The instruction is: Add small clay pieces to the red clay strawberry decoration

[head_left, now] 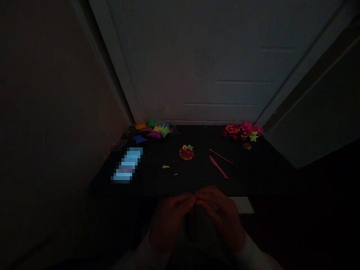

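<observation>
My left hand and my right hand meet at the fingertips just in front of the dark table's edge. Both are pinched closed; a small reddish bit may sit between the tips, too dark and small to name. Beyond them on the table lies a round clay piece like a small pizza, red on top with a pale rim and little yellow and green shapes at its far edge. Nearer are a yellow clay scrap, a smaller yellow bit and a tiny red bit.
To the right lie a pink modelling knife and a thin pink stick. Coloured clay packets are heaped back left; finished clay figures stand back right. A bright blurred-out rectangle lies left. A white panel rises behind the table.
</observation>
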Demonstrator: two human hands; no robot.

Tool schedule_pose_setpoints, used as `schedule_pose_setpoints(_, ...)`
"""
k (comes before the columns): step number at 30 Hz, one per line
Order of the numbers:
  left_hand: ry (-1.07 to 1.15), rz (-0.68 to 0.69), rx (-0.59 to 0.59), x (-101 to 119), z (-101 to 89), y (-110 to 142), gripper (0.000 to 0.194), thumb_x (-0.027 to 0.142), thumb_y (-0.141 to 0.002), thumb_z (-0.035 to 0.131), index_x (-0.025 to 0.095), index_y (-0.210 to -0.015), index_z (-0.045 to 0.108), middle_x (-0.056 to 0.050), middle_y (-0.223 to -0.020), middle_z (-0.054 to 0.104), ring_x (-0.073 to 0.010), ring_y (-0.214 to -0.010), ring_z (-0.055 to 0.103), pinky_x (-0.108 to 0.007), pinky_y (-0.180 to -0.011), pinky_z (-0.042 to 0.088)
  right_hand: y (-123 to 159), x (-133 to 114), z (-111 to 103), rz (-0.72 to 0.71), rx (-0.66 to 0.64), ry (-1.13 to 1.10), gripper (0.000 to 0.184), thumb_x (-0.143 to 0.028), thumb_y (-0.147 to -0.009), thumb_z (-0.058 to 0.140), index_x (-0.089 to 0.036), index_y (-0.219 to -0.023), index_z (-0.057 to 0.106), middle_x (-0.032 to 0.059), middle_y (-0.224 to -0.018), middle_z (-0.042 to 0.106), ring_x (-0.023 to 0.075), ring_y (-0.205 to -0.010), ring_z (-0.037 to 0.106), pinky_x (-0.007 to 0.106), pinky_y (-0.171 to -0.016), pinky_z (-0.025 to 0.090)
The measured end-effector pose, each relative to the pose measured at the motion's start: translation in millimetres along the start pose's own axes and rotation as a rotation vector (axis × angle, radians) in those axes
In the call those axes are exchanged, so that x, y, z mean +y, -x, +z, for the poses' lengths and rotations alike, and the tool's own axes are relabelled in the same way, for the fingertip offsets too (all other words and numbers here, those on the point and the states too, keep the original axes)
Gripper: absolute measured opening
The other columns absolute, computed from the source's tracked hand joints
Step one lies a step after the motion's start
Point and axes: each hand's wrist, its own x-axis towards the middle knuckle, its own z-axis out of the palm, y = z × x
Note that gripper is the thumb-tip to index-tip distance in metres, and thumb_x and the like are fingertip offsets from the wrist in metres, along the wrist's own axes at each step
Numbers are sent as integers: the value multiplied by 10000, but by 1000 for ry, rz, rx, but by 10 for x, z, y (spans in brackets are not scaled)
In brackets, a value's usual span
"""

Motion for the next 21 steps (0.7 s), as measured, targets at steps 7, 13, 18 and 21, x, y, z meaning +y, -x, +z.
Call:
schedule_pose_setpoints(7, 150, -66, -22, 63, 13, 5, 109, 239, -660, 640, 142, -675, 690, -39, -681, 648, -144, -694, 540, -265, -688, 416, 20, -18, 41, -108, -17, 45, 191, -173, -785, 553, -246, -948, 619, 17, -848, 685, 151, -784, 615, 302, -698, 483)
schedule_pose_setpoints(13, 207, -113, 25, 93, 34, 68, 101, 226, -590, 703, 139, -634, 677, -12, -643, 628, -110, -648, 533, -225, -647, 404, 84, -48, 37, -58, 28, 42, 207, -201, -776, 571, -218, -981, 591, 37, -868, 674, 147, -806, 609, 270, -693, 504)
schedule_pose_setpoints(18, 256, -129, 41, 60, 63, 46, 136, 238, -538, 742, 149, -612, 669, -6, -648, 634, -103, -628, 536, -225, -640, 403, 95, -70, 19, -71, 21, 35, 124, -198, -794, 546, -221, -897, 613, 26, -840, 665, 131, -800, 606, 246, -690, 507)
schedule_pose_setpoints(21, 254, -117, 36, 52, 60, 14, 135, 238, -570, 728, 130, -636, 682, -20, -649, 643, -116, -648, 542, -233, -661, 404, 88, -62, 19, -82, 19, 52, 125, -193, -801, 536, -213, -896, 616, 31, -841, 662, 129, -798, 602, 249, -687, 508)
